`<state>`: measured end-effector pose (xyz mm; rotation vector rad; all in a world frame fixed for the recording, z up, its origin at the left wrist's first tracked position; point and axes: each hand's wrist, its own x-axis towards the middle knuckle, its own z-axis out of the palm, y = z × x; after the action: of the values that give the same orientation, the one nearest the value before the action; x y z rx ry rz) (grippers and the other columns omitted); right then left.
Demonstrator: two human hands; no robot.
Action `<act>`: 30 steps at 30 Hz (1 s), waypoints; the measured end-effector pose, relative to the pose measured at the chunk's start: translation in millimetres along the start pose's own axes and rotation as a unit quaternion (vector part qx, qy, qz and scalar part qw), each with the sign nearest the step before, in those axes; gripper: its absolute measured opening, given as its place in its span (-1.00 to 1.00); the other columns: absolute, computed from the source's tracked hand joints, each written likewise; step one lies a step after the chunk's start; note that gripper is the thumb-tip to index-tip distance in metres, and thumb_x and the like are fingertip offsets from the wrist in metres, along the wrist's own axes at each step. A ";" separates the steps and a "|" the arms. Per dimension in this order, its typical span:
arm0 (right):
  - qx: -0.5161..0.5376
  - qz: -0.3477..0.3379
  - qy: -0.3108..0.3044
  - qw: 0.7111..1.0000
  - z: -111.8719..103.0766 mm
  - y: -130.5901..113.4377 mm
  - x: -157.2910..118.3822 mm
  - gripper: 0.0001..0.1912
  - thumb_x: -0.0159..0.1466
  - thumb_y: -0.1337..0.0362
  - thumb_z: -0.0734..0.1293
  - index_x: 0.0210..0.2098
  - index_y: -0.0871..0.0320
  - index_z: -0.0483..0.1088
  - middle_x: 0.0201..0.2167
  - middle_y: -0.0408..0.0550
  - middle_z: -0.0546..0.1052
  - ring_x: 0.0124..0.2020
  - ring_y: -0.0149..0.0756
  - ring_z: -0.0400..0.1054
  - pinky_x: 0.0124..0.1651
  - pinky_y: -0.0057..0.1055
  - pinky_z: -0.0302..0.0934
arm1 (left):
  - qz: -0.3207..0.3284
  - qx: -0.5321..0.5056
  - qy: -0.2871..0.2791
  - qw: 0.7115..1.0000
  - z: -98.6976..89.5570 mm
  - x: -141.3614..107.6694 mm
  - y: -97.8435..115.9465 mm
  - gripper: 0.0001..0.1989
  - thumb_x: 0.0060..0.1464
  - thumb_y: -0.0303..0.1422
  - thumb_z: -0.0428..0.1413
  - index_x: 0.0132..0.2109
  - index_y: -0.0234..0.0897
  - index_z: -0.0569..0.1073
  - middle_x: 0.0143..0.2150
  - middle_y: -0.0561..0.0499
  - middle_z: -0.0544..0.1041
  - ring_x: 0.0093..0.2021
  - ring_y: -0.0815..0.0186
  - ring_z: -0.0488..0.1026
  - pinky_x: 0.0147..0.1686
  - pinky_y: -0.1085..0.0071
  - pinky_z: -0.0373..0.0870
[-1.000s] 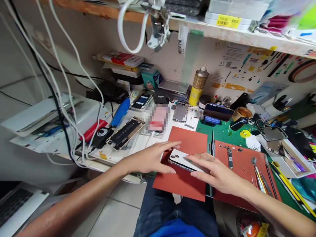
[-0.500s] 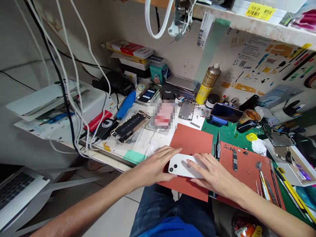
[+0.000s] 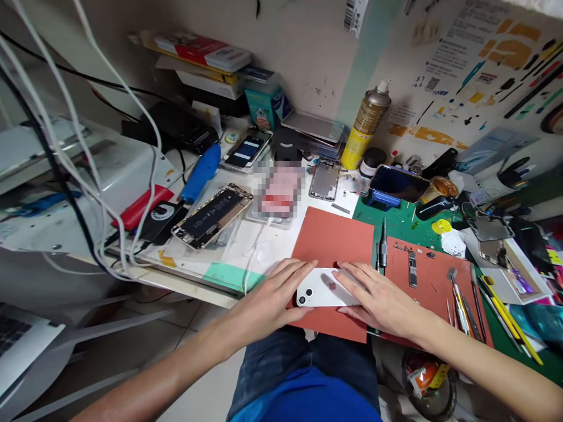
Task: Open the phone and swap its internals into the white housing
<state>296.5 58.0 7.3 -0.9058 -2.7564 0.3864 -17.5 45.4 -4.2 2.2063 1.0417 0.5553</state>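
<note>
A white smartphone (image 3: 326,291) with two rear cameras lies back side up, held at both ends over a reddish-brown mat (image 3: 336,237). My left hand (image 3: 281,293) grips its camera end, thumb along the near edge and fingers along the far edge. Around the other end is my right hand (image 3: 373,293), with fingers resting on the white back. The phone's screen side faces down and is hidden. Right of the mat stands a grey screwdriver-like pen (image 3: 384,246), and a second reddish-brown mat (image 3: 428,293) bears a narrow circuit board (image 3: 412,269).
An opened phone (image 3: 213,217) lies to the left, near a blue-handled tool (image 3: 201,173). A yellow spray can (image 3: 366,126) stands at the back. Tweezers and a knife (image 3: 460,310) lie at right. White cables (image 3: 149,140) hang at left; a bin (image 3: 428,381) sits below.
The view has tilted down and shifted, so the bench appears higher and further left. Both hands keep hold of the white smartphone, and my right fingers have shifted slightly, showing its logo more clearly.
</note>
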 end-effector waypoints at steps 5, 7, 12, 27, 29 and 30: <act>-0.005 -0.020 0.004 1.000 -13.5 1.8 -0.8 -0.33 0.56 0.22 0.28 0.55 0.29 0.05 0.40 0.41 0.41 0.35 0.13 0.42 0.28 0.13 0.51 | -0.034 -0.010 -0.020 0.999 -7.0 3.4 0.7 -0.16 0.36 -0.21 0.26 0.59 0.06 0.02 0.42 -0.15 0.42 0.44 0.01 0.36 0.33 0.01 0.48; -0.016 -0.028 0.019 0.999 -17.1 3.4 -1.8 -0.36 0.55 0.24 0.27 0.52 0.34 0.09 0.36 0.41 0.45 0.31 0.13 0.47 0.25 0.09 0.54 | -0.040 -0.011 -0.024 0.999 -11.0 5.5 2.6 -0.21 0.37 -0.19 0.24 0.58 0.04 0.07 0.41 -0.13 0.43 0.42 0.02 0.38 0.32 0.03 0.49; -0.064 -0.040 0.084 0.994 -20.5 7.8 -4.3 -0.53 0.55 0.24 0.32 0.36 0.32 0.33 0.18 0.31 0.62 0.12 0.04 0.62 0.10 -0.03 0.63 | -0.046 -0.004 -0.041 0.998 -22.4 10.7 8.1 -0.33 0.43 -0.14 0.17 0.55 -0.04 0.16 0.42 -0.13 0.45 0.41 0.05 0.43 0.33 0.09 0.48; -0.095 -0.061 0.158 0.981 -18.2 8.3 -4.8 -0.76 0.57 0.39 0.29 0.14 0.36 0.50 0.00 0.26 0.70 -0.04 -0.06 0.69 -0.09 -0.21 0.68 | -0.035 0.027 -0.045 0.998 -32.2 18.0 10.1 -0.45 0.52 -0.07 0.03 0.51 -0.09 0.27 0.39 -0.06 0.53 0.33 0.13 0.53 0.27 0.20 0.53; -0.072 -0.042 0.172 0.982 -17.6 9.1 -1.8 -0.79 0.58 0.38 0.29 0.11 0.32 0.50 -0.03 0.22 0.71 -0.14 -0.16 0.70 -0.19 -0.32 0.67 | -0.029 0.032 -0.038 0.998 -31.6 18.3 9.1 -0.48 0.54 -0.10 0.00 0.50 -0.09 0.28 0.38 -0.06 0.55 0.31 0.16 0.56 0.25 0.21 0.55; -0.065 -0.036 0.176 0.982 -17.4 9.8 -1.0 -0.79 0.57 0.38 0.29 0.11 0.31 0.50 -0.03 0.21 0.71 -0.18 -0.19 0.70 -0.23 -0.35 0.66 | -0.020 0.035 -0.034 0.999 -31.3 18.4 8.5 -0.49 0.54 -0.12 0.00 0.50 -0.10 0.29 0.37 -0.06 0.56 0.30 0.16 0.57 0.25 0.22 0.55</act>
<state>307.5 68.1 20.5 -0.8111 -2.4975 0.0276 -20.8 67.1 25.9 2.2434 1.0834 0.4285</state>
